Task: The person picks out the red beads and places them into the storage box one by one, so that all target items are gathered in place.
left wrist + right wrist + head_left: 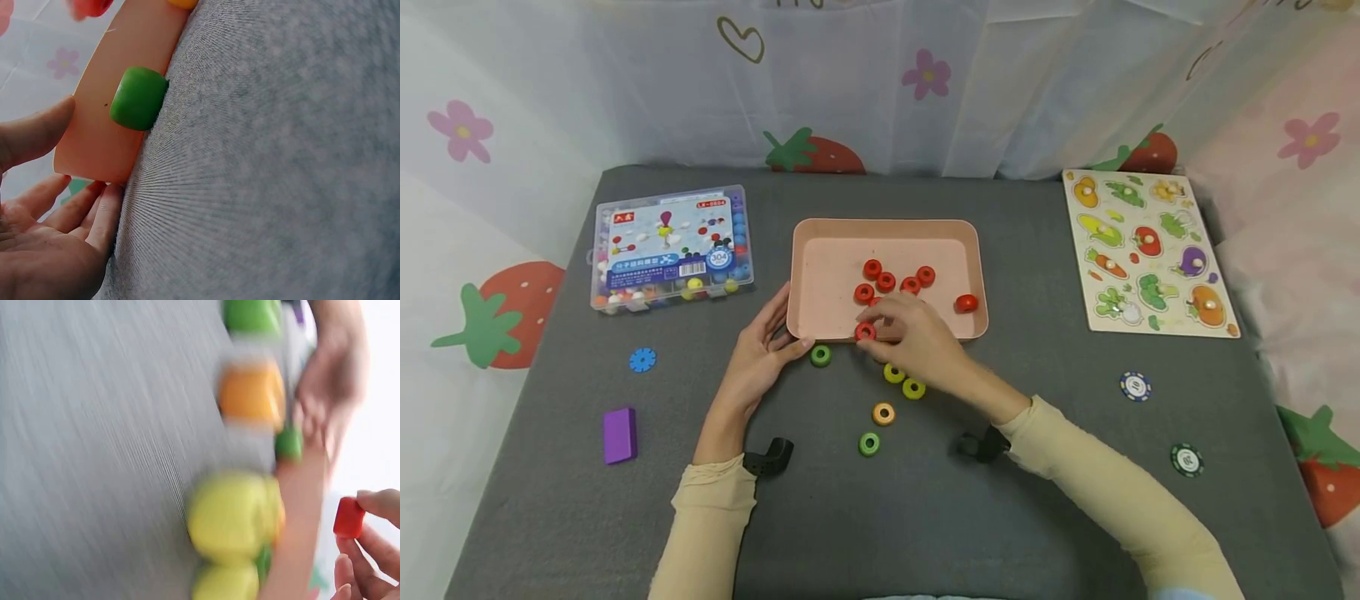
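A shallow pink tray [827, 258] stands mid-table, with several red ring-shaped beads [886, 282] in it and one red bead [966, 303] lying sideways at its right. My left hand [758, 358] rests at the tray's front left corner, its thumb against the front wall and its extended fingers along the left side. Above the tray's front edge, my right hand [921, 337] pinches a red bead [349, 517] between thumb and fingers. Before the tray lie a green bead [821, 356], two yellow beads [913, 388], an orange bead [883, 414] and another green bead [869, 444].
At the back left is a clear plastic box [670, 250] of coloured balls; a blue disc [642, 360] and purple block [619, 436] lie before it. To the right are a wooden vegetable puzzle [1108, 287], a blue chip [1135, 387] and a green chip [1187, 460].
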{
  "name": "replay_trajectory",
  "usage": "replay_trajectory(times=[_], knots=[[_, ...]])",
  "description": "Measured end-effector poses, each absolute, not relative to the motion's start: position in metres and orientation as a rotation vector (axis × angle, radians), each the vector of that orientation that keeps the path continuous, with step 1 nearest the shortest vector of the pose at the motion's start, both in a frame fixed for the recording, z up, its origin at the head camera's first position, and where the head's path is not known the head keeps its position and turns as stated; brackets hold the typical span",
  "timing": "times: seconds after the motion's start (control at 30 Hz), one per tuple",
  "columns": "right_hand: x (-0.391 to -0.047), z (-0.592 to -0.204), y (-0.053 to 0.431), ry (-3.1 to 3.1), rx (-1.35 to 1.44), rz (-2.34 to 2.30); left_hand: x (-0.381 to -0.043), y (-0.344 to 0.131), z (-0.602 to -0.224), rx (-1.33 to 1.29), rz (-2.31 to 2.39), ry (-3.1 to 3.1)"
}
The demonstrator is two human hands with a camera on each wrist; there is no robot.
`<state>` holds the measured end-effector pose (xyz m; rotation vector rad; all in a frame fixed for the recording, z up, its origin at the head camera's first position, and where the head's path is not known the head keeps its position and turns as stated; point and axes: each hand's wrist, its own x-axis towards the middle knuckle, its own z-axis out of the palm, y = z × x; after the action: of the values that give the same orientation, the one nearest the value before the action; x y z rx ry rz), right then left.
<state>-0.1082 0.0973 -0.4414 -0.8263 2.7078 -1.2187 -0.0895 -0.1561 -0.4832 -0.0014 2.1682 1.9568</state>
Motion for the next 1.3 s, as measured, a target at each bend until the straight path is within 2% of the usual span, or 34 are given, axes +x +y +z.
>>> replay_trajectory(times=[0.17,0.37,1.3], knots=[[-0.144,-0.438,0.115,2.741,-0.546,-1.352,-0.089,-0.157,-0.484,-0.009,1.960,2.165],[-0.163,-0.444,0.124,2.740,-0.364,-1.273,-0.089,-0.157,-0.484,0.001,1.970,2.159],[-0.169,-0.454,0.126,2.748,-0.283,-1.138,-0.090,-0.157,-0.484,-0.006,1.958,2.164]])
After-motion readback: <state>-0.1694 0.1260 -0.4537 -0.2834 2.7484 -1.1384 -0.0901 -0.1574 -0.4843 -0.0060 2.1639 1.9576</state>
